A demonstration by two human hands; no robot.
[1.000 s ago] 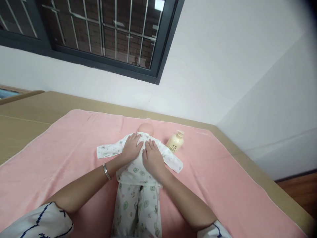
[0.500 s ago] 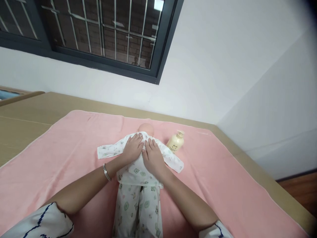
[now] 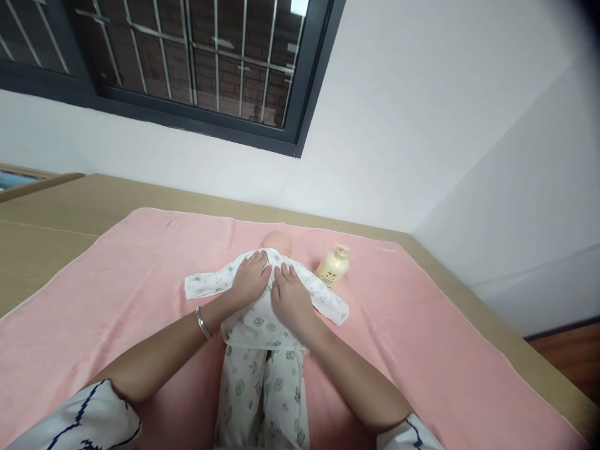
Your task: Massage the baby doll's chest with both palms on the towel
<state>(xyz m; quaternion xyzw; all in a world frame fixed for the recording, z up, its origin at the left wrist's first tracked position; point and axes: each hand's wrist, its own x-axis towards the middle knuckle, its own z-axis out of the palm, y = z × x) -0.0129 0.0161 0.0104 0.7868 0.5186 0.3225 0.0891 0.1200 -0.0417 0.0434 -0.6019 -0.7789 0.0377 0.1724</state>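
Observation:
A baby doll [image 3: 276,241] lies on a pink blanket [image 3: 154,250], its head at the far end. It wears a white printed top [image 3: 260,328] with long sleeves spread to both sides, and matching printed trousers [image 3: 241,390]. My left hand [image 3: 252,278] rests flat on the upper left of the top, fingers stretched toward the doll's head. Beside it my right hand [image 3: 290,297] lies flat on the upper right of the top, its fingers a little apart. Neither hand grips anything. Both cover part of the doll's upper body.
A cream pump bottle [image 3: 334,267] stands tilted in view on the blanket, right of the doll by its sleeve. Beneath the blanket is a wooden surface [image 3: 112,194], bordered by a white wall [image 3: 356,181]. A dark-framed barred window [image 3: 197,112] is above.
My right hand has shifted very slightly down the top. Otherwise both hands stay flat on the doll, and the view has moved only a little.

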